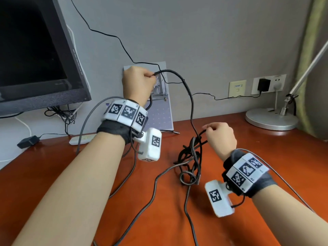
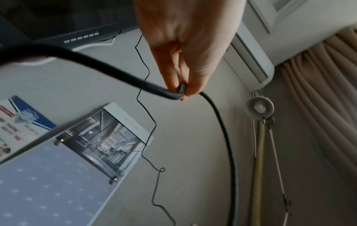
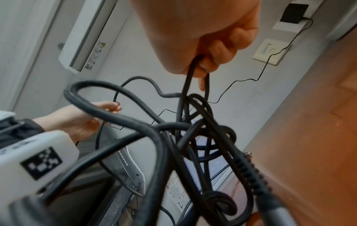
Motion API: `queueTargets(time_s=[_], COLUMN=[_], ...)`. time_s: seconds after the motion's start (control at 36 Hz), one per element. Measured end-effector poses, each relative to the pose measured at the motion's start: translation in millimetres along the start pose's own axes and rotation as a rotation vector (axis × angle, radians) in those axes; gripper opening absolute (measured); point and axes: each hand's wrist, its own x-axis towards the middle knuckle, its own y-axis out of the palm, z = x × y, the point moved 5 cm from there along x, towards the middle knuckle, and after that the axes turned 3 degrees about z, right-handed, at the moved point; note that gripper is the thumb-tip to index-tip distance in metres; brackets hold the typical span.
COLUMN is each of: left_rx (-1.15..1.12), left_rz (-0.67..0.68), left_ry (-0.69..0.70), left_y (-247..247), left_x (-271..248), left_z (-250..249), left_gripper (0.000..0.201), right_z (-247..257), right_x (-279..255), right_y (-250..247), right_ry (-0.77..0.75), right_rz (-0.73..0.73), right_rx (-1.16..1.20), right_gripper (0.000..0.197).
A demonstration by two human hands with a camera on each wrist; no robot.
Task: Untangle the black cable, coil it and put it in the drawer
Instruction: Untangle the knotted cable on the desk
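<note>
The black cable (image 1: 191, 107) runs in an arc from my raised left hand (image 1: 138, 82) down to a tangled knot (image 1: 190, 157) hanging over the orange-brown desk (image 1: 266, 157). My left hand (image 2: 183, 85) pinches a bent section of the cable (image 2: 123, 76) between thumb and fingers, up in front of the wall. Lower and to the right, my right hand (image 1: 219, 134) pinches a loop of the cable (image 3: 191, 79) just above the knot (image 3: 193, 130). A ribbed strain relief (image 3: 249, 169) of the cable's end shows in the right wrist view. No drawer is in view.
A dark monitor (image 1: 35, 55) stands at the left with wires behind it. A calendar stand (image 1: 159, 110) leans on the wall behind my left hand. A thin black wire (image 1: 230, 97) runs to a wall adapter (image 1: 264, 85). A lamp base (image 1: 271, 118) sits at the right.
</note>
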Motion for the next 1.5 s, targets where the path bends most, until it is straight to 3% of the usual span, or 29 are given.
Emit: queueTargets(time_s=[0.19, 0.25, 0.36, 0.56, 0.61, 0.72, 0.81, 1.0, 1.14, 1.25, 1.33, 1.39, 1.5], left_rx=[-0.282, -0.322, -0.431, -0.692, -0.676, -0.576, -0.714, -1.076, -1.201, -0.951, -0.973, -1.139, -1.389], left_rz=[-0.081, -0.09, -0.151, -0.271, -0.167, 0.402, 0.49, 0.32, 0.168, 0.332, 0.442, 0.389, 0.161], left_ry=[-0.097, -0.113, -0.18, -0.282, -0.364, -0.438, -0.432, -0.541, -0.584, -0.567, -0.529, -0.534, -0.532], left_y=[-5.3, -4.2, -11.3, -41.5, -37.0, -2.9, 3.8, -20.6, -34.5, -13.4, 5.4, 11.0, 4.8], left_x=[16.1, 21.2, 35.3, 56.1, 57.7, 36.0, 26.9, 41.1, 37.3, 23.4, 11.3, 8.3, 19.9], left_z=[-17.6, -20.6, -10.0, 10.4, 19.9, 11.5, 3.8, 25.2, 51.8, 44.2, 21.4, 8.2, 0.6], left_gripper=[0.012, 0.02, 0.029, 0.023, 0.02, 0.014, 0.018, 0.021, 0.021, 0.02, 0.021, 0.022, 0.025], right_z=[2.1, 2.9, 1.3, -4.3, -4.0, -7.5, -14.9, -42.0, -26.0, 1.2, 7.6, 2.3, -14.0], right_x=[-5.5, -8.1, -7.4, -8.0, -6.4, 0.2, 5.0, 13.4, 13.7, 4.0, 0.8, 2.5, 7.5], right_y=[-5.0, -5.6, -6.3, -7.4, -4.3, 8.9, 15.1, 12.4, 6.4, 19.3, 30.5, 36.3, 42.6], right_ry=[-0.015, -0.022, -0.012, -0.017, -0.042, -0.072, -0.04, 0.165, -0.03, -0.226, -0.271, -0.232, -0.168], right_rz=[0.012, 0.034, 0.071, 0.173, 0.181, 0.263, 0.325, 0.382, 0.249, 0.4, 0.488, 0.52, 0.561], right_rx=[-0.132, -0.14, -0.1, -0.185, -0.181, -0.042, -0.019, 0.099, -0.024, -0.052, -0.092, -0.036, 0.033], right_gripper=[0.034, 0.035, 0.035, 0.034, 0.04, 0.041, 0.042, 0.034, 0.031, 0.035, 0.042, 0.042, 0.036])
